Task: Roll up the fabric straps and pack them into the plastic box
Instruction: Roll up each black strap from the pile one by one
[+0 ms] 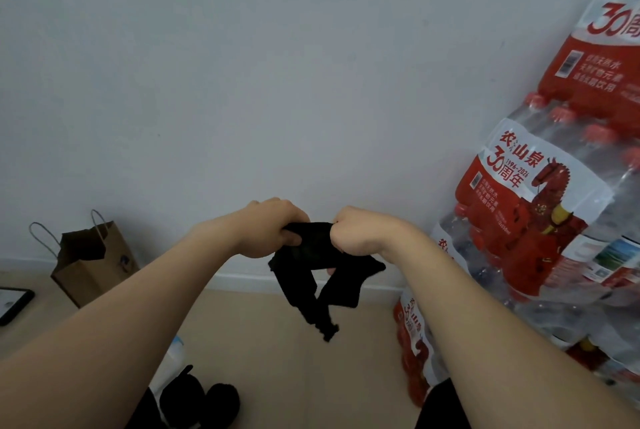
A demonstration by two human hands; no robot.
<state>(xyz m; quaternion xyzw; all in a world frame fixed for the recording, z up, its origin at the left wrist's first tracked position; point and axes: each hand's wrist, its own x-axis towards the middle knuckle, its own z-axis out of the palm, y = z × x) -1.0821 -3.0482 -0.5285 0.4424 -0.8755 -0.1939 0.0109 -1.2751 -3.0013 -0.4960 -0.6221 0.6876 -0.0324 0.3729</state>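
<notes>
Both hands are raised in front of the white wall point(242, 65), holding a black fabric strap point(313, 247) in the air between them. The left hand point(273, 229) has its fingers curled tight round one end of the bunched part, thumb underneath. The right hand point(360, 234) is clenched round the other end, knuckles turned toward the left hand, and the 2 fists nearly meet. Below the grip, 2 loose lengths of the strap hang down limp and cross each other above the tan floor point(263, 342).

On the floor by the wall, toward its left edge, stands a brown paper bag point(97, 266) with cord handles, and a dark-screened device point(12, 304) lies just beyond it. Along the right edge, shrink-wrapped packs of bottled water point(540, 214) with red labels are stacked high. At the near edge, by the left forearm, lie 2 dark rounded bundles point(201, 401).
</notes>
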